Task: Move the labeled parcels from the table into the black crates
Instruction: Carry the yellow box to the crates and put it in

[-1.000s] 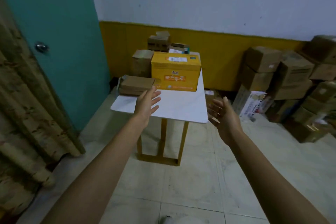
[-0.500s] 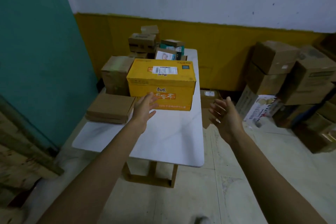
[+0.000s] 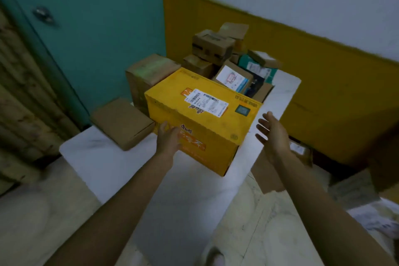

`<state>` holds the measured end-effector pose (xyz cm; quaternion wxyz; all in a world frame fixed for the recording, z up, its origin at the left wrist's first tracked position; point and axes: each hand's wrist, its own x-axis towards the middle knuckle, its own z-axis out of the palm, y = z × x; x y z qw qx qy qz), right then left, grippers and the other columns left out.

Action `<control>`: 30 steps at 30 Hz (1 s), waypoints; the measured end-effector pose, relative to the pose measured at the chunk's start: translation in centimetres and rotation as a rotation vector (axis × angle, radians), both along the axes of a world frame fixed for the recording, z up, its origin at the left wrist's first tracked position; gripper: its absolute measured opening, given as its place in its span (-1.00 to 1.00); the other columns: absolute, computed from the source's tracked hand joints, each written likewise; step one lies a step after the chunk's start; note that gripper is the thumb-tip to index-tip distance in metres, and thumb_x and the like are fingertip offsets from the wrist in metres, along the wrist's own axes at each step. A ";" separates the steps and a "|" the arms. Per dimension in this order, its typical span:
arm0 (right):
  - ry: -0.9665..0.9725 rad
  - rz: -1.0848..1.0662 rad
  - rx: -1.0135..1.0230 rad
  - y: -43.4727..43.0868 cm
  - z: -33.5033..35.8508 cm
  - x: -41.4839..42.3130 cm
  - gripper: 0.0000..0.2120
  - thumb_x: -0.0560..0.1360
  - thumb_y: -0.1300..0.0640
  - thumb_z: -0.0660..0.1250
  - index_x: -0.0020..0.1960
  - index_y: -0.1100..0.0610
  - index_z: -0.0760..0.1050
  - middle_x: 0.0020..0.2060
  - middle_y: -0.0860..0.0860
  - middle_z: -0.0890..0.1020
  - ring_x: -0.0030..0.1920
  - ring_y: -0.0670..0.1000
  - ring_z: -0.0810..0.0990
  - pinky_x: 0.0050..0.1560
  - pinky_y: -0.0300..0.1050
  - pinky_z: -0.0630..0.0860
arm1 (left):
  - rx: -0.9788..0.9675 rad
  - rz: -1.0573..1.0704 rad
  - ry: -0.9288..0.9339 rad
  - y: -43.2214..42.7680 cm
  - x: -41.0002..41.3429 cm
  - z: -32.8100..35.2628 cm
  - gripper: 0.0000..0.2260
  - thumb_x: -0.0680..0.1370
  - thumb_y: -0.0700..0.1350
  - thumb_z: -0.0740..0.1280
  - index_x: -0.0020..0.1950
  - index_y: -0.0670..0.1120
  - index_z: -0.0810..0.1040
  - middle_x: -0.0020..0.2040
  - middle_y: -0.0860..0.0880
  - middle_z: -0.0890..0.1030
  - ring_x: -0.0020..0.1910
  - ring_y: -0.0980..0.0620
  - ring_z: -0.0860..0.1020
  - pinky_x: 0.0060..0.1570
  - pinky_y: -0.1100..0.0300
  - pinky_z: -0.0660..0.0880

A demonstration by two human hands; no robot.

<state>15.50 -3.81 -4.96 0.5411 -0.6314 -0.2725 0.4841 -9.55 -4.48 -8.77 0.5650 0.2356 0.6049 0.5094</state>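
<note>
Two hands are out, neither holding anything. The left hand [image 3: 169,140] is flat with straight fingers and lies over the near long face of the yellow carton [image 3: 200,119]. Through the blur I cannot tell whether it is touching or just off. The right hand [image 3: 273,134] is spread wide, palm turned inward, just beside the carton's right end and apart from it.

The carton sits on the white table [image 3: 121,164], skewed to the table edge, with a white shipping label [image 3: 206,101] on top. A flat brown parcel [image 3: 123,123] lies just beside its left end, and more brown boxes [image 3: 151,71] are stacked behind. No black crate is in view.

Step in hand, by my reading: a two-handed pickup of the carton. Notes for doing it well:
- The left hand belongs on the left end, not the long face. I would slide it round the corner so the palms oppose each other along the length.
- The flat parcel crowds that end, so I may need to draw the carton toward me first for finger room.
- Keep the palms low and hook the fingertips under the bottom edge, since a squeeze alone on printed card could slip.
- Lift level. The weight is unknown, so test before committing.

Materials: the carton is printed cardboard, smooth-looking, rectangular with crisp edges. The label looks papery and matte. The neighbours are plain kraft card. The table top is pale, smooth and faintly veined like marble, so a drag should go easily.
</note>
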 end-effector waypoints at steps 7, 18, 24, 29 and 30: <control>0.020 0.090 -0.145 7.6 -2.7 2.9 -0.41 0.58 -0.17 0.21 0.54 -0.07 0.14 0.51 0.02 0.23 0.46 0.13 0.25 0.30 0.22 0.33 | 0.072 0.152 0.169 6.0 -1.2 -0.5 -0.58 0.57 -0.03 0.32 0.41 0.00 0.37 0.28 -0.06 0.54 0.21 -0.08 0.54 0.20 -0.08 0.49; 0.397 0.091 -0.059 8.4 -5.7 1.9 -0.43 0.54 -0.32 0.05 0.31 0.03 0.50 0.21 0.11 0.61 0.21 0.14 0.57 0.24 0.23 0.42 | 0.007 0.227 0.184 13.2 -4.5 -2.3 -0.35 0.52 0.35 0.13 0.52 0.06 0.15 0.46 -0.07 0.34 0.36 -0.17 0.38 0.32 -0.17 0.34; 0.406 -0.101 -0.015 5.7 -2.1 7.6 -0.57 0.60 -0.22 0.03 0.07 0.03 0.54 -0.14 0.08 0.70 -0.19 0.12 0.68 -0.19 0.00 0.56 | 0.301 0.113 0.411 10.9 1.2 2.1 -0.49 0.59 0.27 0.03 0.48 0.09 0.26 0.45 -0.02 0.35 0.41 -0.11 0.31 0.38 -0.17 0.25; 0.255 0.095 -0.074 4.3 3.0 12.1 -0.55 0.61 -0.20 0.03 0.07 0.09 0.54 -0.23 0.14 0.72 -0.30 0.14 0.70 -0.44 -0.02 0.60 | 0.483 0.121 0.617 9.7 4.4 7.9 -0.44 0.57 0.23 0.15 0.49 -0.03 0.27 0.43 -0.08 0.38 0.43 -0.14 0.28 0.36 -0.18 0.26; 0.195 0.188 -0.101 3.9 3.9 12.6 -0.54 0.58 -0.22 0.08 0.09 0.10 0.55 -0.18 0.16 0.72 -0.27 0.16 0.71 -0.42 0.00 0.60 | 0.497 0.123 0.653 9.6 4.4 9.0 -0.41 0.55 0.26 0.14 0.49 -0.02 0.27 0.43 -0.06 0.39 0.43 -0.13 0.28 0.37 -0.18 0.25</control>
